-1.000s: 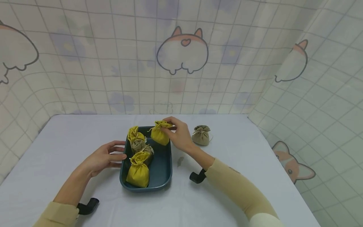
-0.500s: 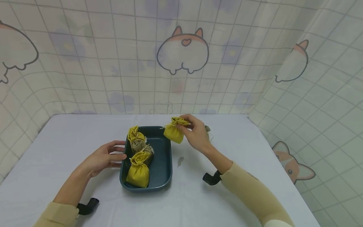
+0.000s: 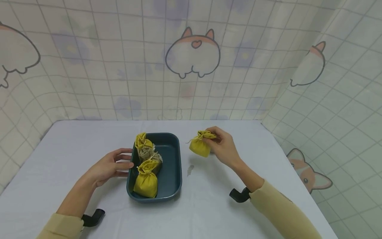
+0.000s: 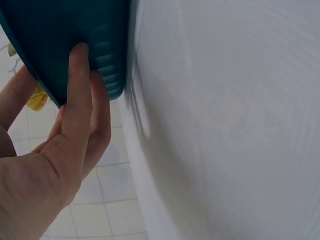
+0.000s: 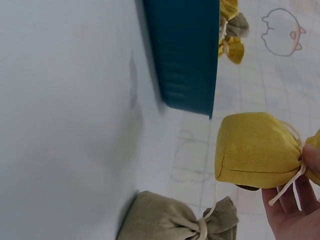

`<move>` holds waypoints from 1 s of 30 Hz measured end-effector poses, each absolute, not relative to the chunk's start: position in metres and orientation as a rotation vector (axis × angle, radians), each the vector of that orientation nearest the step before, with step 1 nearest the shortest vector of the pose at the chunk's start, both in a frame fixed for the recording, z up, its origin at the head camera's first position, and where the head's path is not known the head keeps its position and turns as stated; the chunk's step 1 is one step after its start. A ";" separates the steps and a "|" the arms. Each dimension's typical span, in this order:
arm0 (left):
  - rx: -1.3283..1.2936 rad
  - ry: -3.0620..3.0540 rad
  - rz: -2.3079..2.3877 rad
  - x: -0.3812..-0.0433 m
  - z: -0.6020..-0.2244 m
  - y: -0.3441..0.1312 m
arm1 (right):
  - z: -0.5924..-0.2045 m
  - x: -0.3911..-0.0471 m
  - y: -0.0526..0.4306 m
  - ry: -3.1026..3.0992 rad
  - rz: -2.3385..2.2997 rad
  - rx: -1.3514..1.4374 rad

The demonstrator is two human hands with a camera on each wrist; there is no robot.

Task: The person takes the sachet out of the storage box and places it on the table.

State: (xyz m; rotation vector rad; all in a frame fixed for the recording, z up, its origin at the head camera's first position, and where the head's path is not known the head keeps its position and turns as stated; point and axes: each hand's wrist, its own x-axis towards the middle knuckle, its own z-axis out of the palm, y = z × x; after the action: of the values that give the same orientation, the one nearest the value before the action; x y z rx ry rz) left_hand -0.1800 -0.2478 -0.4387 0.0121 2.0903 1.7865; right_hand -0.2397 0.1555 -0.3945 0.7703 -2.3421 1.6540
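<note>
My right hand [image 3: 223,146] pinches a yellow drawstring pouch [image 3: 199,146] by its gathered neck, in the air right of the dark teal bin [image 3: 169,166]. In the right wrist view that pouch [image 5: 255,150] hangs sideways with its cord loose. A grey-beige drawstring pouch [image 5: 160,217] stands on the table below; the right hand mostly hides it in the head view. My left hand [image 3: 108,166] rests against the bin's left side, fingers nearly straight; in the left wrist view fingertips touch the bin's outer wall [image 4: 45,45].
Along the bin's left side lie a yellow pouch [image 3: 145,184] in front, another yellow pouch [image 3: 142,142] at the back, and grey-beige pouches [image 3: 146,152] between them. A white cloth [image 3: 203,212] covers the table. Behind it hangs a grid-patterned curtain [image 3: 134,83].
My right hand has lifted the yellow pouch out of the bin's back right corner and carried it right, then slightly lower. The left hand has stayed at the bin's side.
</note>
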 end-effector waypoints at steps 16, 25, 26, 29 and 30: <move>0.022 2.094 1.775 -0.181 -0.438 -0.248 | -0.419 -0.237 0.192 -2.495 1.624 0.624; 0.001 2.094 1.774 -0.182 -0.439 -0.248 | -0.413 -0.230 0.194 -2.632 1.513 0.553; 0.001 2.096 1.773 -0.182 -0.439 -0.248 | -0.414 -0.231 0.195 -2.637 1.506 0.551; 0.003 2.097 1.772 -0.182 -0.440 -0.249 | -0.427 -0.238 0.200 -2.649 1.511 0.550; 0.003 2.096 1.772 -0.182 -0.440 -0.249 | -0.433 -0.241 0.202 -2.653 1.518 0.552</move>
State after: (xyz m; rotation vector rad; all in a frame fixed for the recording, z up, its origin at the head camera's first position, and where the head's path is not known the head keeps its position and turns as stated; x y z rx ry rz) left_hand -0.1817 -0.2487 -0.4400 0.0031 2.0963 1.7724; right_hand -0.2409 0.2021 -0.4326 0.5523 -2.6526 1.5185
